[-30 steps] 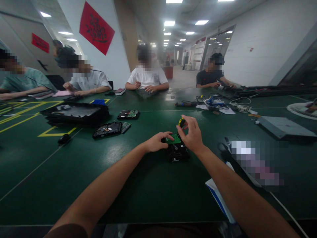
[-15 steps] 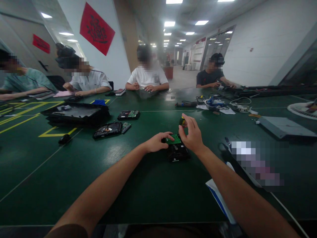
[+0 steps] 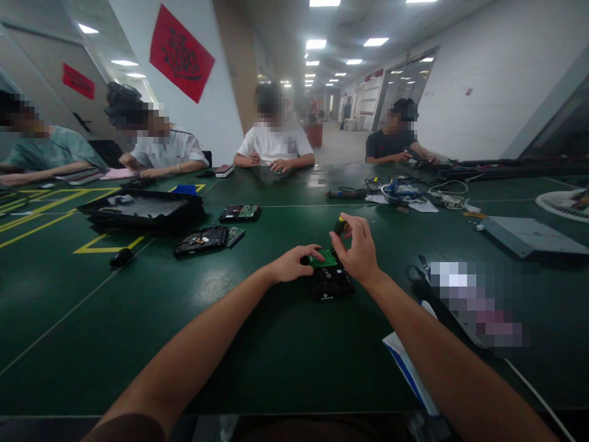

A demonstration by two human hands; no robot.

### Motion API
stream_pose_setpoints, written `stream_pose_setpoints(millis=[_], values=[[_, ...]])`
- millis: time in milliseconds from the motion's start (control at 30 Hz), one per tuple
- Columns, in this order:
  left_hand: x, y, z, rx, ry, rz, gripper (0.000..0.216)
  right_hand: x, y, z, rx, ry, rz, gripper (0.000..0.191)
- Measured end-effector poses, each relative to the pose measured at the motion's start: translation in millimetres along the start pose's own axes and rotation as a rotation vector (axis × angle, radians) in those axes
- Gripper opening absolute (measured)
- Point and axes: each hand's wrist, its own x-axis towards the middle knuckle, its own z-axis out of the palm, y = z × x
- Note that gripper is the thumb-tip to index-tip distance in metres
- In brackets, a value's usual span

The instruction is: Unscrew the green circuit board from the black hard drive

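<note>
In the head view, a black hard drive [image 3: 330, 283] with a green circuit board [image 3: 328, 258] lies on the table in front of me. My left hand [image 3: 291, 264] steadies it from the left, its fingers curled over the near-left part of the board. Between the thumb and fingers of my right hand [image 3: 361, 250] is a screwdriver [image 3: 340, 226] with a dark and yellow handle, held upright above the drive's right side. The hand hides most of its shaft, and I cannot make out where the tip rests.
Left of the hands lie another hard drive [image 3: 240, 212], an opened drive [image 3: 200, 240], a small circuit board [image 3: 235, 236] and a black tray [image 3: 142, 212]. Cables [image 3: 400, 191], a grey metal box [image 3: 534, 236] and a white-and-blue packet [image 3: 409, 371] are to the right. Several people sit opposite.
The fingers of my right hand have shifted slightly around the screwdriver handle, which now leans a little differently. My left hand and the hard drive stay in place.
</note>
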Motion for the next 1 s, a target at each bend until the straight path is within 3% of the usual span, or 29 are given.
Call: stream_pose_setpoints(millis=[1000], values=[[1.0, -0.5, 0.3, -0.017, -0.002, -0.017, 0.048, 0.0, 2.4, 0.3, -0.018, -0.003, -0.029, 0.055]])
